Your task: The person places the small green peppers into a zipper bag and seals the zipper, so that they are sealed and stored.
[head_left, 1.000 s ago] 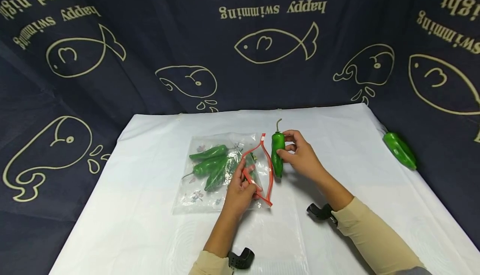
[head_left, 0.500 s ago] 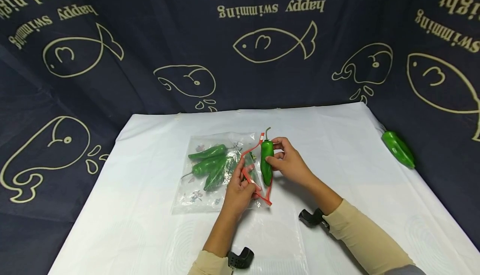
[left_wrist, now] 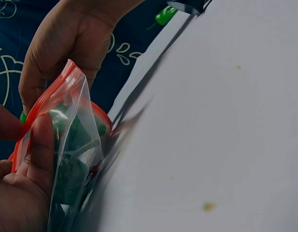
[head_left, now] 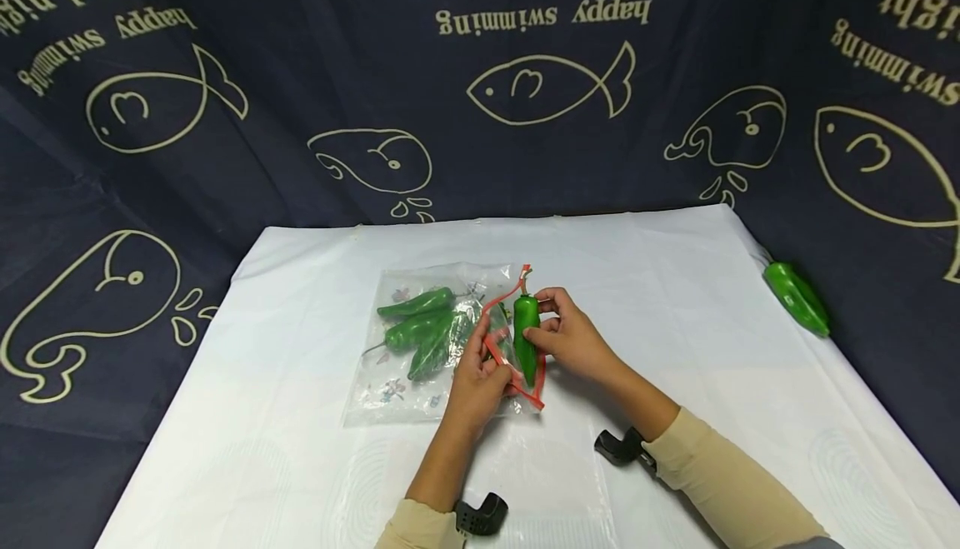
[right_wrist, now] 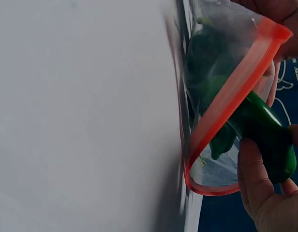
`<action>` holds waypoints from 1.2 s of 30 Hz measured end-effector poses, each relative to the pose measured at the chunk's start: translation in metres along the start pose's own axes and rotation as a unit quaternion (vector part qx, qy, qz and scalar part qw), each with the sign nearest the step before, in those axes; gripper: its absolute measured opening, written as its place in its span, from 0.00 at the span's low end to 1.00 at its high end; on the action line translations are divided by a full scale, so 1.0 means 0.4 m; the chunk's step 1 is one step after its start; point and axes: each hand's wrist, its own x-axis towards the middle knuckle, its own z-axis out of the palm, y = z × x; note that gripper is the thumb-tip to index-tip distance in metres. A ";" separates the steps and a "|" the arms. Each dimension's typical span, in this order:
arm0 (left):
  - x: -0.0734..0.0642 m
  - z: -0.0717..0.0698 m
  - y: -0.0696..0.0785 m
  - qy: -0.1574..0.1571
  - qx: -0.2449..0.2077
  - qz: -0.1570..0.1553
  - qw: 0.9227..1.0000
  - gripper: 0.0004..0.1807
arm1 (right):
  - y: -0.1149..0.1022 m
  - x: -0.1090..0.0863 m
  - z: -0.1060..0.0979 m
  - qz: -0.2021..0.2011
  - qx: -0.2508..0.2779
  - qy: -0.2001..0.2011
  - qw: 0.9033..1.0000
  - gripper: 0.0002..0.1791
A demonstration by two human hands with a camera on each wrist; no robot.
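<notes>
A clear zip bag [head_left: 367, 399] with a red zip edge lies on the table, several green peppers [head_left: 416, 331] inside it. My left hand [head_left: 476, 382] pinches the near side of the bag's red rim, and the mouth gapes toward the right. Between the fingers and thumb of my right hand [head_left: 573, 336] is a green pepper [head_left: 527, 324], stem pointing away from me. In the right wrist view that pepper [right_wrist: 265, 130] reaches past the red rim [right_wrist: 231, 101] into the bag's mouth, beside another pepper inside. The left wrist view shows the bag [left_wrist: 76, 154] bulging beside my left fingers.
Another green pepper [head_left: 797, 299] lies at the right edge of the white-covered table [head_left: 675, 282]. A flat clear plastic sheet or bag [head_left: 555, 474] lies on the cloth near me. A dark blue curtain [head_left: 480, 174] with fish drawings hangs behind the table.
My right hand has moved left and slightly nearer with the pepper, from beside the bag into its open mouth. My left hand has stayed on the rim.
</notes>
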 end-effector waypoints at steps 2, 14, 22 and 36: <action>0.000 0.000 -0.001 -0.002 -0.002 0.002 1.000 0.50 | 0.004 -0.003 0.003 0.002 -0.003 -0.002 1.000 0.29; 0.000 0.000 0.004 -0.003 0.010 0.007 1.000 0.50 | 0.004 0.000 0.009 0.026 -0.015 -0.015 0.999 0.29; -0.006 0.002 0.000 -0.003 0.004 0.001 1.000 0.50 | 0.006 -0.004 0.002 0.038 -0.064 -0.021 0.997 0.27; -0.008 0.002 0.000 -0.008 0.008 0.018 1.000 0.50 | 0.007 -0.006 0.007 0.035 -0.078 -0.032 0.996 0.28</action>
